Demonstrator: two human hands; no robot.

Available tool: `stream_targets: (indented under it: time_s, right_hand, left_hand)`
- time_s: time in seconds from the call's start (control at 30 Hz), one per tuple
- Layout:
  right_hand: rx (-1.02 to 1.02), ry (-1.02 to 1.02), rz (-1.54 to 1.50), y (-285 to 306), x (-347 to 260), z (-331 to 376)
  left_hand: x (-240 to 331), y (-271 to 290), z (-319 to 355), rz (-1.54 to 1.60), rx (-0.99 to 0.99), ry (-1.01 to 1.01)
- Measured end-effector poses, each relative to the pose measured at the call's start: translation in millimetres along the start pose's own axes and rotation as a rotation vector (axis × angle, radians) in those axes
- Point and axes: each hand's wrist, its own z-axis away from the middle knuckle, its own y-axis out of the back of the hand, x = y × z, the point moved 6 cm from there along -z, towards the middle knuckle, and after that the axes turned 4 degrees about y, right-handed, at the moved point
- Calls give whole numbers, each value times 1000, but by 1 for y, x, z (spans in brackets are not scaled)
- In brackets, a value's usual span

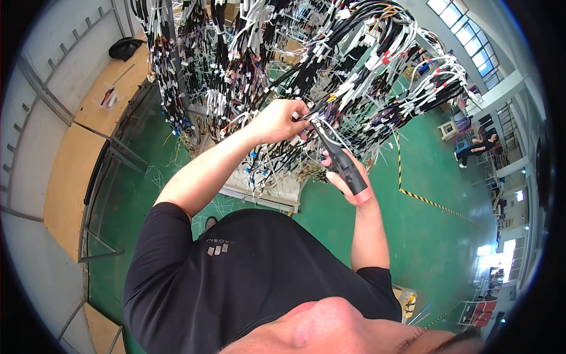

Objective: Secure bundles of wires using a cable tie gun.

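My right hand (338, 182) is closed around a black cable tie gun (341, 160) with a pinkish-red rear end. The tool's nose points up and left, against a bundle of wires (321, 107). A thin white cable tie (333, 137) runs along the tool's upper side. At the nose, the fingers of my left hand (276, 123) are pinched together on the bundle; exactly which wires they hold is partly hidden. Dense wire harnesses (236, 65) in black and white, with small connectors, hang around and beyond both hands.
A pale board (265, 192) lies under the hanging harnesses. Wooden benches (71, 183) stand at the left, with a clear plastic box (108, 99) and a black bag (125, 48). Black-and-yellow tape (413, 193) marks the green floor. Another person (479, 147) is far right.
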Motion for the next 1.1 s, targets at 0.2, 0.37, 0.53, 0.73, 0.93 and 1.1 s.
stream_targets:
  time_s: [0.2, 0.37, 0.53, 0.73, 0.93, 1.1]
  right_hand:
    - [61, -7, 158, 0, 15, 7]
    - [162, 35, 72, -2, 14, 9]
    - [169, 24, 511, 4, 9, 16]
    - [119, 263, 659, 1, 20, 22]
    - [318, 210, 551, 21, 21, 43]
    - [176, 69, 13, 31, 22, 32]
  left_hand:
    - [5, 1, 3, -80, 70, -51]
    - [10, 1, 2, -139, 31, -57]
    - [6, 0, -1, -146, -23, -90]
    - [-37, -2, -16, 389, 44, 117]
    - [-30, -11, -15, 381, 40, 225]
    - [-40, -21, -23, 330, 57, 187]
